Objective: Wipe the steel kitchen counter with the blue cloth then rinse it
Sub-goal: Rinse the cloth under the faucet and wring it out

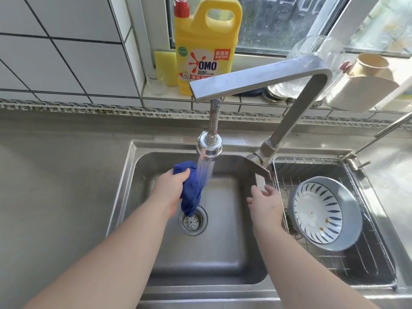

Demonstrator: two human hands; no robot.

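Around: OMO detergent jug (206,47) on the sill at 12 o'clock; striped bowl (324,214) in the wire rack (356,262) at 3.
In the way: spray head (209,145) over the sink basin (142,175), water running.
Cloth: blue cloth (192,190) bunched, hanging lengthwise toward the drain (192,220).
My left hand (170,188): fingers curled around the cloth.
My right hand (265,200): fingertips pinching the tap lever (258,170).

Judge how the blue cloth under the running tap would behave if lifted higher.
The blue cloth hangs limp below the left hand, so it is probably floppy. Water streams onto it, so it likely feels heavy and drips.
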